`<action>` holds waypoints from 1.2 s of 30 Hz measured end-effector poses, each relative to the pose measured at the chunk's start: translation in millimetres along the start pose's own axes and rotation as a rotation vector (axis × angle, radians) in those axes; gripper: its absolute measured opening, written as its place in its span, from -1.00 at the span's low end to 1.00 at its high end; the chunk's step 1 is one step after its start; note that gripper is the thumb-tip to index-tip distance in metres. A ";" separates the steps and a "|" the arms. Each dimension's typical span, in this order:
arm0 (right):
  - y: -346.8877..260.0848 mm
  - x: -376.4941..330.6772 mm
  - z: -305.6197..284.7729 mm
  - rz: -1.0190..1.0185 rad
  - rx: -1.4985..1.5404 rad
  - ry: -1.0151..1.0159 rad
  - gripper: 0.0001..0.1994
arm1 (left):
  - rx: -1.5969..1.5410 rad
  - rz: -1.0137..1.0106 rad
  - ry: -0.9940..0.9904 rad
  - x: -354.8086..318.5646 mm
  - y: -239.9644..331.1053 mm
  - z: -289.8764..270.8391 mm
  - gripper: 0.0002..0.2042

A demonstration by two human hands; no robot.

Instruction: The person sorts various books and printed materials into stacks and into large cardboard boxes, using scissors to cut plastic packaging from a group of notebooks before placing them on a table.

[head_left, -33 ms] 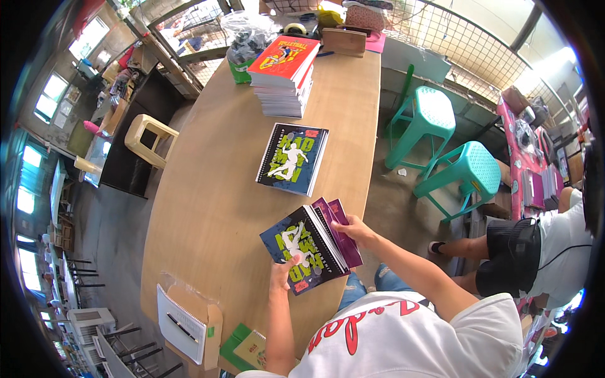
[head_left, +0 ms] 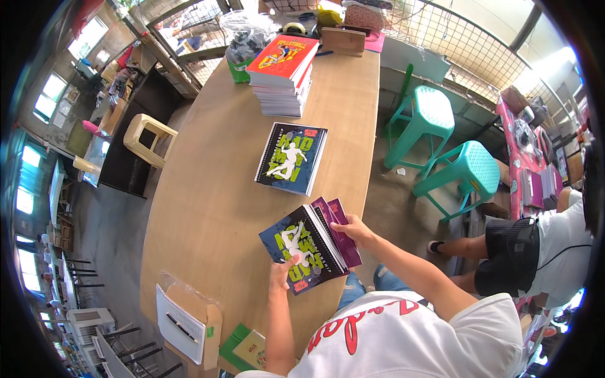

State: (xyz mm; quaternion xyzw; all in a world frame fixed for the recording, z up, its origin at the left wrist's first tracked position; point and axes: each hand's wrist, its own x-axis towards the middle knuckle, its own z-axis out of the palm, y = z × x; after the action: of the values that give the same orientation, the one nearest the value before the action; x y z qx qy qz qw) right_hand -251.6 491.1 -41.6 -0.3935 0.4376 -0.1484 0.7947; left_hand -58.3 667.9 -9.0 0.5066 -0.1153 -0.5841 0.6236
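Over the near edge of the table, my left hand [head_left: 283, 274] is closed on the side of a spiral notebook [head_left: 291, 242] with a dark blue and green cover and a white player figure. The notebook lies tilted, its cover upside down to me. My right hand [head_left: 354, 230] grips two purple booklets [head_left: 345, 242] that stick out, fanned, beyond the notebook's spiral edge; its thumb is on top and its other fingers are mostly hidden beneath. Farther up the table lies a small stack of matching notebooks [head_left: 291, 159].
A tall stack of red-covered books [head_left: 282, 69] stands at the table's far end beside a plastic bag [head_left: 247, 38]. A pad with a pen [head_left: 181, 327] lies near left. Two green stools [head_left: 474, 169] and a person in black shorts [head_left: 513, 255] are at the right.
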 end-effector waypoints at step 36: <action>-304.6 113.7 39.8 -0.367 -0.761 -0.106 -0.53 | 0.287 0.144 0.197 118.3 134.5 45.5 -0.63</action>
State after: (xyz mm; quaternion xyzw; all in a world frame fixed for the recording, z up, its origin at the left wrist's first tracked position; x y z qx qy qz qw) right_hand -121.0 248.1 134.9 -0.7372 0.3422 -0.0949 0.5749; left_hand 25.0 519.0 62.1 0.6356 -0.1717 -0.4629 0.5936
